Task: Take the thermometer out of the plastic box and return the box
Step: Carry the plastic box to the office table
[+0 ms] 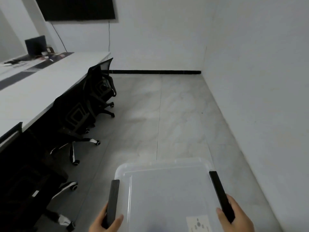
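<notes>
Both our left hand (107, 220) and right hand (234, 215) wrap the black side latches of the lidded plastic box (167, 190), so we carry it level, grips even.

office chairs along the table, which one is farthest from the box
The mesh-backed office chair at the table's far end, nearest the back wall; the others sit closer to the plastic box.

Beside the one long white table (50, 84) stand four black mesh office chairs (100, 84), with one translucent lidded plastic box (167, 190), two black latch handles (112, 201) and two bare hands (107, 221) nearby.
</notes>
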Motion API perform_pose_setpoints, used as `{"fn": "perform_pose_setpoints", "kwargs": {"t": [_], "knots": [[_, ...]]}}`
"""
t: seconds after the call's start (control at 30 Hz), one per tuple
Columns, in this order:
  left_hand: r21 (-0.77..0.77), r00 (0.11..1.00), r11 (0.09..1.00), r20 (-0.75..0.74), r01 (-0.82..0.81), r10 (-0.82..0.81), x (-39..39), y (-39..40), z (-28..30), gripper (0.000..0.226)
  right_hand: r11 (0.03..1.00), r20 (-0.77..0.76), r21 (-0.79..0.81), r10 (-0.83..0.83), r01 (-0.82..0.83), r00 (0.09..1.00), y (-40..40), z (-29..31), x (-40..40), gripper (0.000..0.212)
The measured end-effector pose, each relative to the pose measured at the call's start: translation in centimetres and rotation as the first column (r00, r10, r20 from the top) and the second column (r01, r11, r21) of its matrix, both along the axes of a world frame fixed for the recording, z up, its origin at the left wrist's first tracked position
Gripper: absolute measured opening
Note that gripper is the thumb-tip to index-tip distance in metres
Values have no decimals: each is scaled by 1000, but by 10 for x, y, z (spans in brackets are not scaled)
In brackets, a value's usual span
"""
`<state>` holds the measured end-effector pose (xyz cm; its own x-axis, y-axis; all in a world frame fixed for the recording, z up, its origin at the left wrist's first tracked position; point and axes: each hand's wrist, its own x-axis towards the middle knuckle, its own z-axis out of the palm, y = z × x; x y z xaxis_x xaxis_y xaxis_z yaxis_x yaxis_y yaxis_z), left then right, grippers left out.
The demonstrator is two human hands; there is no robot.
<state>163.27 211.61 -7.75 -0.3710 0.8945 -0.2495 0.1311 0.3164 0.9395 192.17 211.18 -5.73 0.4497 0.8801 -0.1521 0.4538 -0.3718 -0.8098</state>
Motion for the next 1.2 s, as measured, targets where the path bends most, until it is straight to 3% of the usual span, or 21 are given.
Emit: {"fn": "perform_pose_setpoints", "kwargs": {"t": [0.2,0.47,0.77,1.07,1.2], "knots": [[23,998,998,10,-64,64,5,207,14,54,998,-4,52,-46,46,999,195,17,-2,48],[-2,999,1000,-45,-22,22,34,440,15,52,986,-22,33,-164,164,986,405,5,21,45],[23,997,998,-51,-50,51,69,709,26,52,992,-56,80,-90,94,994,694,10,56,47],[-121,995,992,-96,-44,33,78,929,14,51,999,-40,-53,4,-6,999,939,-7,66,49],[-121,991,984,-44,-127,123,77,1055,18,54,999,-19,-40,-3,2,1000,1063,-2,62,48]]}}
